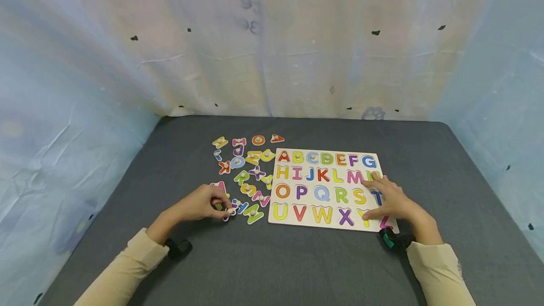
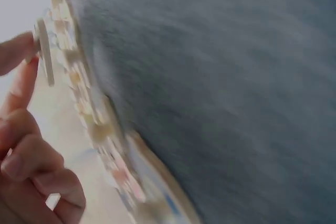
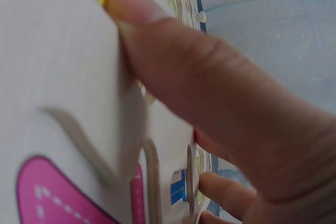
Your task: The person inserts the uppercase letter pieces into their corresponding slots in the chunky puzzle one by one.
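My left hand is at the lower left of the loose letter pieces. Its thumb and a finger pinch a small wooden letter piece by its knob. In the left wrist view that letter piece shows edge-on, raised over other pieces; I cannot tell which letter it is. A flat alphabet puzzle board with coloured letters lies to the right. On its right part rests my right hand, fingers spread. Seen from the right wrist, the thumb touches the board beside a yellow letter.
Loose knobbed letters lie left of the board, among them an orange O, a red K and a green N. Knobs stand on several top-row letters, such as the B. The dark table meets a pale curtain behind.
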Available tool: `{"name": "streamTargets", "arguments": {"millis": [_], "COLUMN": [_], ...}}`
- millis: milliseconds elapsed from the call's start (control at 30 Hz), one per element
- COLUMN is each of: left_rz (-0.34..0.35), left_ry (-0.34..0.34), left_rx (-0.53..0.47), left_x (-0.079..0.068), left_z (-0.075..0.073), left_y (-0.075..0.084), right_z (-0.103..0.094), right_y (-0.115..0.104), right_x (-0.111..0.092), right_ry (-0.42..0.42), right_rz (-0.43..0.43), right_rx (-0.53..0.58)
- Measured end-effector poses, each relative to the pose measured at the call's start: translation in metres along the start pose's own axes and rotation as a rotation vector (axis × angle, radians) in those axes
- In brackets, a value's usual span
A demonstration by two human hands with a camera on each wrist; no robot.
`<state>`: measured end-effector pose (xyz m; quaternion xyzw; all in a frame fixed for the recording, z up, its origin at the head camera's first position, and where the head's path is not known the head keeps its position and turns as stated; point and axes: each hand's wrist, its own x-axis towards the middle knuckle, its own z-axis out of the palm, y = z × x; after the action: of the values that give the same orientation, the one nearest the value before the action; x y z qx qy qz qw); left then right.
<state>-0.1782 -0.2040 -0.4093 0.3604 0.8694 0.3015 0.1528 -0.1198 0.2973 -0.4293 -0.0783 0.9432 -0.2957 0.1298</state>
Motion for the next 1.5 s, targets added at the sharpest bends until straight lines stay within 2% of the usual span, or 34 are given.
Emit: {"name": "streamTargets", "arguments": {"millis": [233,333,667,867,1133,1300,1400,1433,1500], "left_rz": [0.008,0.03,0.015,0.048,0.065,0.073,0.055,0.045,0.016], "left_ry": [0.065,0.075,0.082,0.11,0.149,0.173,0.174,0.179,0.174], "left_rx": [0.003,0.01,0.068,0.066,0.045,0.026,-0.029,-0.036,-0.074], "left_x": [0.021,0.035,0.085,0.111,0.144,0.17,0.186,0.194,0.201], "left_z": [0.001,0.003,0.013,0.022,0.036,0.048,0.057,0.063,0.067], "left_y": [0.019,0.029,0.065,0.082,0.099,0.105,0.106,0.102,0.105], "right_z": [0.0,-0.001,0.002,0.001,0.001,0.0,0.0,0.0,0.001], "right_y": [0.0,0.001,0.002,-0.001,-0.001,-0.001,0.0,0.0,0.001], "right_x": [-0.001,-0.001,-0.001,-0.001,-0.002,-0.002,-0.002,-0.002,-0.003], "right_ry": [-0.002,-0.002,0.01,0.012,-0.004,0.001,0.0,0.001,0.001], "right_rz": [0.001,0.0,-0.009,-0.006,0.006,0.004,0.001,-0.005,-0.01], "right_rx": [-0.001,0.0,-0.006,0.006,0.001,-0.001,0.002,0.0,-0.004]}}
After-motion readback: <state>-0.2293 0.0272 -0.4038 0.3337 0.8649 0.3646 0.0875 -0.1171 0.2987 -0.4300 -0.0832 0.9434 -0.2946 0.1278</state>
